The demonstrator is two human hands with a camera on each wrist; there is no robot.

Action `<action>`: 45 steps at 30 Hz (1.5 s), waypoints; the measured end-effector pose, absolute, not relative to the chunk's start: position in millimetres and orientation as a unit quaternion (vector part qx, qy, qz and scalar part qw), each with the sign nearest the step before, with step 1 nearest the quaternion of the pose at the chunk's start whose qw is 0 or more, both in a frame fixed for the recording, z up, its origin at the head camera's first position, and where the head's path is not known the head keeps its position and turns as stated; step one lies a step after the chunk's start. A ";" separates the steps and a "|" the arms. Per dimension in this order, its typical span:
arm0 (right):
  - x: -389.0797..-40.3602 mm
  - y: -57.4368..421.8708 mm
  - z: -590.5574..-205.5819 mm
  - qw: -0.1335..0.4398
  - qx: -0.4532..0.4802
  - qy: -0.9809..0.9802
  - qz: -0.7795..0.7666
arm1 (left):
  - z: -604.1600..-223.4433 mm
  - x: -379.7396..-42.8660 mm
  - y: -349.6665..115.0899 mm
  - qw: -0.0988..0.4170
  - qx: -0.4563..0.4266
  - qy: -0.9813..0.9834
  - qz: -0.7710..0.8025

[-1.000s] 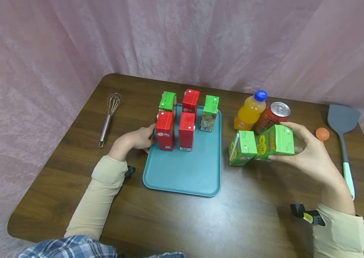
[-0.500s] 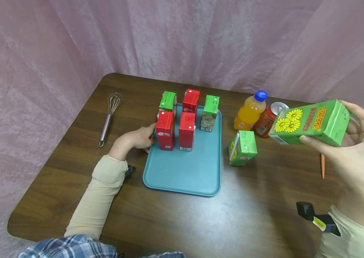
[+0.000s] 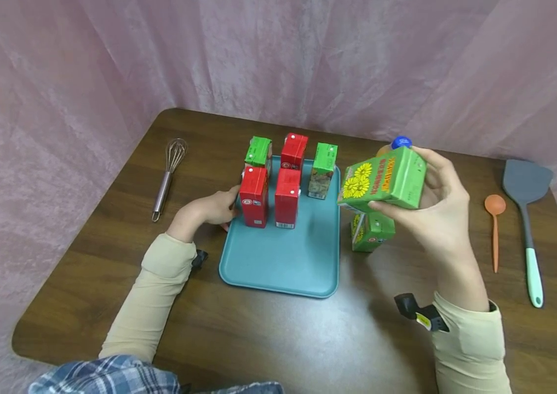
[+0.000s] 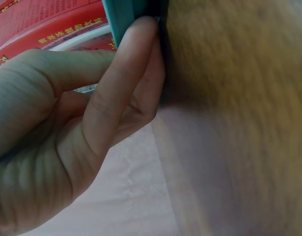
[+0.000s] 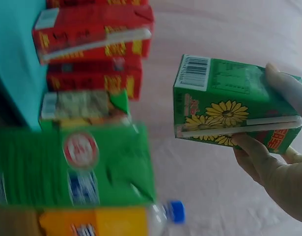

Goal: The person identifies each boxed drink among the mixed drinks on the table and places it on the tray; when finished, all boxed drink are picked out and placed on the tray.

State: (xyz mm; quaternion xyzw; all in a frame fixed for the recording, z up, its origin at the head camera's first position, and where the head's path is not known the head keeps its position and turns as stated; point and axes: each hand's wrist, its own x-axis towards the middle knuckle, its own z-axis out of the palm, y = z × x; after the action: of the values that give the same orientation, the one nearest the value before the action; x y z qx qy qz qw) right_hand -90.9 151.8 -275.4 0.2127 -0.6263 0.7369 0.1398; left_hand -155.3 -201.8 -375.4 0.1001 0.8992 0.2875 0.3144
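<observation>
My right hand [image 3: 438, 210] grips a green drink carton [image 3: 382, 179] with yellow flowers near its upper end. Held tilted in the air, the carton is between the teal tray [image 3: 278, 260] and the orange spoon. In the right wrist view a white straw is fixed along the carton's side. Below it a second green carton [image 3: 373, 234] stands on the table, partly hidden. My left hand [image 3: 213, 209] holds the tray's left rim, with fingers at its edge in the left wrist view. Red cartons [image 3: 254, 197] and smaller green-topped cartons [image 3: 324, 171] stand upright on the tray.
An orange-drink bottle with a blue cap [image 3: 401, 143] is mostly hidden behind the held carton. To the right lie an orange spoon [image 3: 495, 232] and a grey spatula [image 3: 527, 202]. A whisk [image 3: 170, 175] lies at the left. A pink curtain [image 3: 278, 65] hangs behind the table.
My right hand lifted the green carton off the table, swung it out to the right, then brought it back left towards the tray. The left hand stayed at the tray's rim.
</observation>
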 end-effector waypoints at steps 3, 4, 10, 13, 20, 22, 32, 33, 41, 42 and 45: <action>-96.9 135.9 -281.0 0.107 0.207 -0.659 0.715 | -374.6 -155.6 -201.4 0.314 0.102 0.899 0.288; -98.9 131.1 -283.3 0.098 0.198 -0.681 0.698 | -374.2 -155.7 -201.3 0.314 0.102 0.899 0.288; -112.4 109.3 -301.0 0.046 0.166 -0.779 0.603 | -372.0 -156.0 -200.5 0.315 0.101 0.899 0.286; -116.4 102.5 -311.9 0.020 0.170 -0.791 0.587 | -371.5 -156.0 -199.8 0.317 0.102 0.900 0.283; -119.0 91.7 -332.2 -0.003 0.160 -0.850 0.503 | -371.7 -155.9 -200.2 0.314 0.106 0.899 0.285; -119.9 89.0 -335.4 -0.010 0.154 -0.858 0.491 | -371.6 -155.8 -200.3 0.315 0.105 0.899 0.285; -125.2 81.2 -339.9 -0.039 0.139 -0.889 0.433 | -367.3 -154.4 -199.4 0.316 0.101 0.898 0.288; -125.8 81.6 -339.9 -0.046 0.137 -0.894 0.425 | -367.4 -154.3 -199.4 0.317 0.101 0.898 0.287; -125.6 88.6 -326.4 -0.065 0.166 -0.886 0.429 | -370.2 -155.4 -202.2 0.314 0.100 0.899 0.288; -124.6 91.2 -323.1 -0.056 0.173 -0.887 0.425 | -370.4 -155.4 -202.2 0.314 0.098 0.899 0.287; -121.5 102.1 -315.4 -0.032 0.184 -0.889 0.417 | -370.4 -154.7 -202.2 0.318 0.096 0.899 0.286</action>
State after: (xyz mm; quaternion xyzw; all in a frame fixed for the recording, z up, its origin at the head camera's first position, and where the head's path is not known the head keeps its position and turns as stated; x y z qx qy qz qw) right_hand -121.5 102.1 -315.4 0.1840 -0.8895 0.4170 -0.0322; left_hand -154.7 -202.2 -370.4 0.0960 0.8988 0.2864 0.3176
